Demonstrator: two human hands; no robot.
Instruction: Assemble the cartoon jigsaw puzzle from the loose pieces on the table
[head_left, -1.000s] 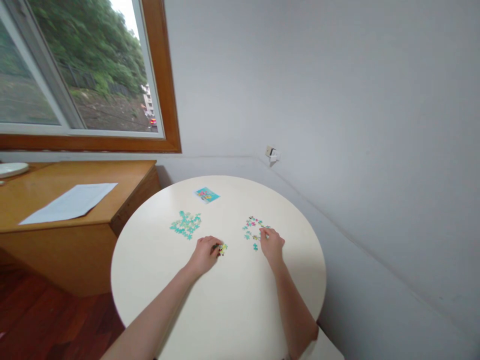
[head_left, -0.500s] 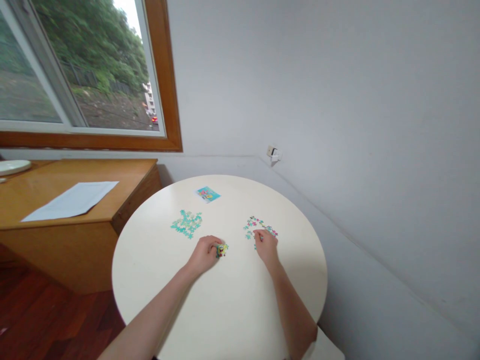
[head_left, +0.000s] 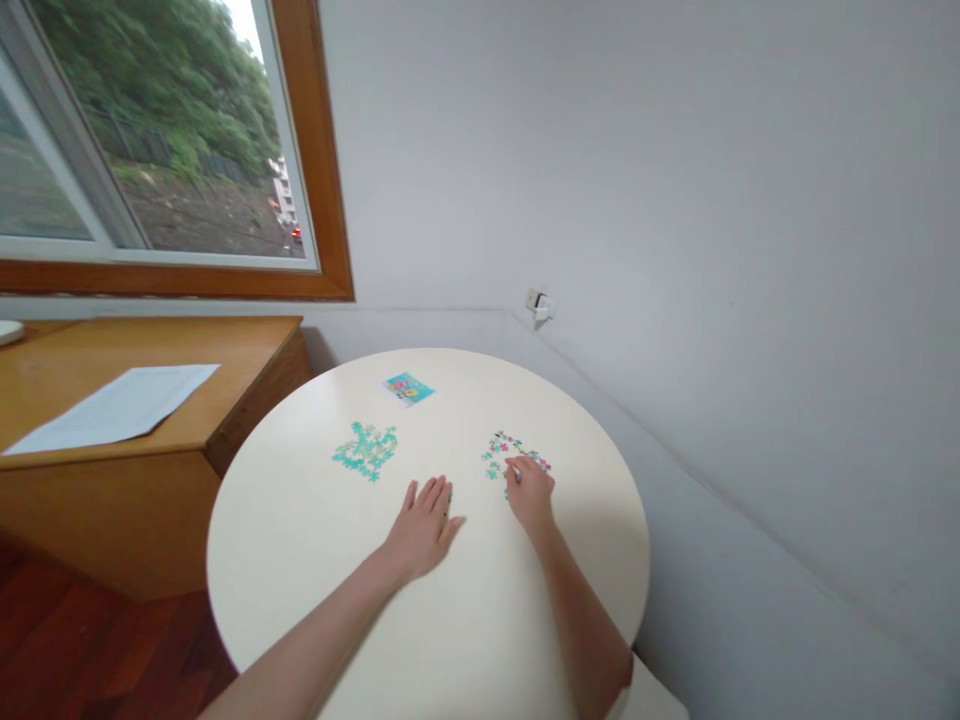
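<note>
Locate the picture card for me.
In the head view, the picture card lies toward the far edge of the round table, left of centre, beyond the left cluster of puzzle pieces.

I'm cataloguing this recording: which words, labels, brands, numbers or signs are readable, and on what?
No text can be read.
Paper sheet on the wooden desk: any print is too faint to read.
Picture card on the round table: too small to make out any words.
Puzzle pieces: none readable.

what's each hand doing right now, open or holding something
Left hand: open, palm down over puzzle pieces.
Right hand: curled by the loose pieces; whether it holds one cannot be told.
</note>
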